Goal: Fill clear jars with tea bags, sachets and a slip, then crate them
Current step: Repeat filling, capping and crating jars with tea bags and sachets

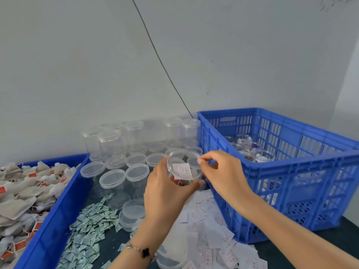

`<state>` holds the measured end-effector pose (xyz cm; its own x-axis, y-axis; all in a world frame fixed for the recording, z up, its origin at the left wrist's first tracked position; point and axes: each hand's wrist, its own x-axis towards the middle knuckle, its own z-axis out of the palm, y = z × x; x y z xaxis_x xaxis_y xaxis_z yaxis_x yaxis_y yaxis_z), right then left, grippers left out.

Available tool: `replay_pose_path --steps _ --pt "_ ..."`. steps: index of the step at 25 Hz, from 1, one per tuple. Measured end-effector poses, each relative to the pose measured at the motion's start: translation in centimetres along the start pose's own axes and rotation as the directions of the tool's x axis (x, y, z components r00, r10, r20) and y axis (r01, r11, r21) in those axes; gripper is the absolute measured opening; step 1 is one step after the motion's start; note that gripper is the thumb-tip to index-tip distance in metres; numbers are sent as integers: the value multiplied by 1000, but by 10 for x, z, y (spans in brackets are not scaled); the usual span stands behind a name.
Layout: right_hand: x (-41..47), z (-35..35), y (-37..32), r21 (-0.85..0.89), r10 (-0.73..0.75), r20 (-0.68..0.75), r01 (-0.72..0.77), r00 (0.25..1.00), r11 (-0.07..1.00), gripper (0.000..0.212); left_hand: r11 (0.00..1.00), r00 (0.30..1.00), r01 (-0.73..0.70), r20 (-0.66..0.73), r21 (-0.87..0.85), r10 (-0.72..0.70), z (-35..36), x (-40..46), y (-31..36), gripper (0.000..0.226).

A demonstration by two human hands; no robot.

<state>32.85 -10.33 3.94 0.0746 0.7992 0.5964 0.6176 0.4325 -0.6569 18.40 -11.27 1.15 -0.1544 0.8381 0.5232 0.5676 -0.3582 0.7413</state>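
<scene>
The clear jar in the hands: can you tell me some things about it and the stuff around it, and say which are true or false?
1. The left hand holds the clear plastic jar. True.
2. A white paper slip with red print lies in the jar's mouth. True.
3. The blue slatted plastic crate on the right is red. False: it is blue.
4. The tall blue crate holds no jars. False: several jars stand inside.
5. Brown paper tea bags fill the shallow blue tray on the left. True.
6. The right hand rests flat on the table. False: its fingertips are at the jar's rim.
</scene>
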Motion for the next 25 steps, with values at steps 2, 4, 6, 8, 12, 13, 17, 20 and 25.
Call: replay_pose_path --steps 2,4,6,8,12,13,17,20,25 --pt "17 -20 -11 35 33 4 -34 999 999 13 997 997 -67 -39 49 69 0 16 25 87" --pt "38 -40 -21 171 135 50 -141 990 975 12 981 987 -125 -77 147 138 2 34 49 101" --pt "57 -62 -26 221 193 44 -198 980 955 16 958 973 -179 -100 224 206 10 55 72 105" --pt "73 -83 -25 178 178 -44 -168 983 970 17 944 957 -246 -98 222 272 21 74 94 103" --pt "102 -123 -5 30 171 -156 -168 973 985 13 956 954 -293 51 -29 294 63 106 131 87" --pt "112 -134 3 -57 168 -173 -180 970 982 13 956 952 -281 104 -86 289 77 114 138 90" --pt "155 -176 41 -413 229 -158 -275 960 868 16 938 883 -340 320 -63 342 137 150 157 119" --pt "177 -191 71 -540 269 -192 -330 944 774 16 841 806 -531 371 108 461 178 171 170 96" --pt "196 -203 112 -706 284 -209 -346 936 618 20 568 621 -780 436 262 652 230 188 179 58"
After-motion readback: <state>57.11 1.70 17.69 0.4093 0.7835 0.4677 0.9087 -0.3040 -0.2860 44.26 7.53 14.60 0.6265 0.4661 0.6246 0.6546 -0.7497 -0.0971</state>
